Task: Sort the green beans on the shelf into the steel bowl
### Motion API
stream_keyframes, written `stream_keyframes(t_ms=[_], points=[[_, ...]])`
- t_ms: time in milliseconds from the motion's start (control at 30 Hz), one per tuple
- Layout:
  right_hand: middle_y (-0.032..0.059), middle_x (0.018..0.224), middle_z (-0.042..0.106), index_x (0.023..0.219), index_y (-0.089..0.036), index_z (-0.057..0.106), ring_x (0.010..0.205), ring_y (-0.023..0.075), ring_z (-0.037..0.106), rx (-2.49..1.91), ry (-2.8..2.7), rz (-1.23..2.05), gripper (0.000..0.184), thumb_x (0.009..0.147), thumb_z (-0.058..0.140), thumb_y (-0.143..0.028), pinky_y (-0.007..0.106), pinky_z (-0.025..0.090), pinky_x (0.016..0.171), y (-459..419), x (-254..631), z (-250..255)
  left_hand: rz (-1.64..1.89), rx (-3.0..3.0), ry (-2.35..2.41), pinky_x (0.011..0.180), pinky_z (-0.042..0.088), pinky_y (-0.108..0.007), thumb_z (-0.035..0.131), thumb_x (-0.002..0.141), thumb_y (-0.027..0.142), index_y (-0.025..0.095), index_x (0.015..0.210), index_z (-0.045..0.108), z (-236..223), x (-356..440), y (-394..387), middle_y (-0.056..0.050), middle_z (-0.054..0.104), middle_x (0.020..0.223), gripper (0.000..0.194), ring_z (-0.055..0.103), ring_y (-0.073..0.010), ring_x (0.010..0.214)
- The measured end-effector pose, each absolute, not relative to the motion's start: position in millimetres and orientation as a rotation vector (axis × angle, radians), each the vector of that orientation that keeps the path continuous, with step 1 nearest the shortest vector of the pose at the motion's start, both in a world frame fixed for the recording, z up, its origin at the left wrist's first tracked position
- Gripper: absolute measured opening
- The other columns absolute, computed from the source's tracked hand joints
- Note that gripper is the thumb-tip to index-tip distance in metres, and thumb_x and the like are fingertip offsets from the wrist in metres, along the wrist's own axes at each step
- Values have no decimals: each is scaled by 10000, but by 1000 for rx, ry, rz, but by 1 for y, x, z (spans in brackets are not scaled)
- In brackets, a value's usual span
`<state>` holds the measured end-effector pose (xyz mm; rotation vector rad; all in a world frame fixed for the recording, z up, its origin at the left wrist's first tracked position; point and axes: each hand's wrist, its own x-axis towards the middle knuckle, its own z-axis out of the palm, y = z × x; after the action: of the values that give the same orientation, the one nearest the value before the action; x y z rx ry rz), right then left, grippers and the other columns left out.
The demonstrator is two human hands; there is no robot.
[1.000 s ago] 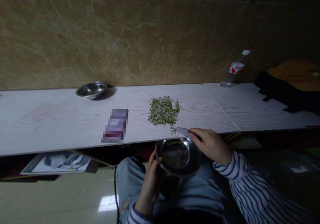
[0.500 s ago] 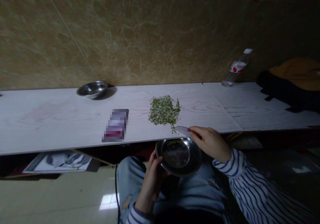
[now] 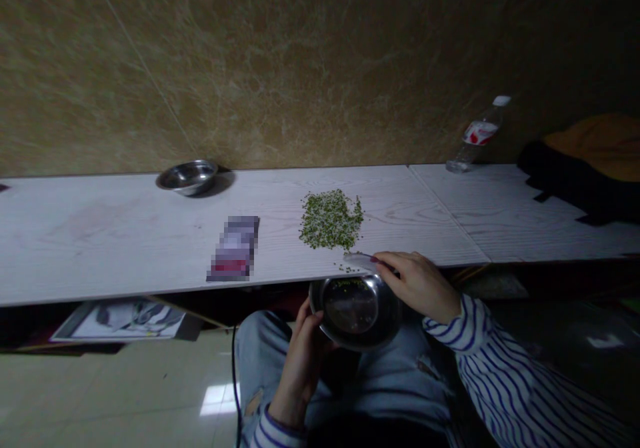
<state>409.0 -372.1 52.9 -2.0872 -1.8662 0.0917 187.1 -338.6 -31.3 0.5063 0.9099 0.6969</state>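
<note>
My left hand (image 3: 306, 341) is closed on the rim of a steel bowl (image 3: 390, 325), tilted just under the table's front edge. A few small green beans (image 3: 350, 283) lie inside that bowl. My right hand (image 3: 417, 281) pinches a small pale, blade-shaped tool (image 3: 357, 260), whose exact kind I cannot make out. The tool lies low over the table edge, beside several loose beans (image 3: 349, 269). Behind it, a spread-out patch of mung-bean-like green beans (image 3: 330, 220) covers part of the white tabletop (image 3: 270, 195).
A second steel bowl (image 3: 187, 180) stands by the wall at the left. A blurred-out purple packet or phone (image 3: 234, 248) lies nearer the edge. At the back right are a plastic bottle (image 3: 480, 133) and a dark and orange cloth item (image 3: 590, 155). An open drawer (image 3: 125, 321) sits below.
The tool in my right hand has shifted slightly left along the table edge. Some loose beans have moved toward the bowl's side of the edge. My left hand keeps the bowl in place.
</note>
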Motion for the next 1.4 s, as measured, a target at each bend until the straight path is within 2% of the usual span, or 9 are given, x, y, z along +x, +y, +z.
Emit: stream_keyframes(t_ms=[300,667,933,1300,1400], points=[[60,1048,792,1100,-225,715,941,244,752,-2177,-1795,13,263,975,483,-236,333,555,819,-372,414,51,712,514,923,677,544,-320,683,784,332,246,1341,544,-35,185,-338,-105,662,1242,580,631,-287,1071],[55,1022,797,1084,-223,719,911,240,757,-2160,-1787,16,249,961,503,-240,324,557,801,-372,412,51,725,503,911,663,544,-309,686,794,320,241,1343,541,-36,184,-337,-97,676,1204,573,649,-259,1005],[50,1007,799,1095,-230,715,904,235,759,-2212,-1772,-4,257,971,490,-245,313,554,780,-371,413,50,731,473,914,702,558,-336,706,772,316,254,1364,532,-39,184,-337,-107,669,1246,620,639,-296,1090],[54,1018,798,1089,-224,725,907,240,759,-2214,-1762,-20,257,965,500,-239,316,552,785,-368,411,51,711,501,910,690,558,-326,675,792,314,264,1348,527,-36,183,-335,-90,662,1255,578,623,-293,1115],[41,992,801,1089,-228,724,890,233,759,-2218,-1754,-2,254,967,501,-238,306,547,768,-367,411,52,716,518,909,698,556,-333,674,791,318,255,1340,541,-36,183,-336,-103,654,1265,568,606,-315,1152]])
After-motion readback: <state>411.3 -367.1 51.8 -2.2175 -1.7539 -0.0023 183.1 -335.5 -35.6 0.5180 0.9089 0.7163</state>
